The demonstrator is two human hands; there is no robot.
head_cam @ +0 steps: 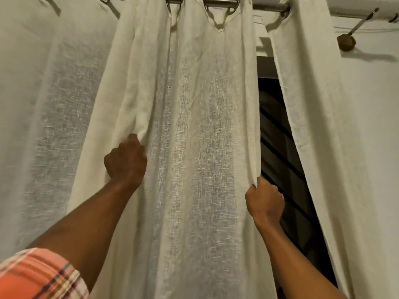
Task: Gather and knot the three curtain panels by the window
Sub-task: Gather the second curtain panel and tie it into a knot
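Observation:
Three off-white sheer curtain panels hang from a metal rod (218, 1). The middle panel (190, 130) hangs straight in front of me. My left hand (126, 161) is closed on a fold at its left edge. My right hand (264, 200) pinches its right edge, lower down. The left panel (45, 100) hangs flat behind my left arm. The right panel (319, 117) hangs loose at the right, apart from both hands. The panels' lower ends are out of view.
A dark window with horizontal bars (285, 160) shows in the gap between the middle and right panels. A white wall (380, 117) lies to the right, with a brown rod bracket (346, 42) fixed to it. My plaid sleeve (36, 275) fills the lower left corner.

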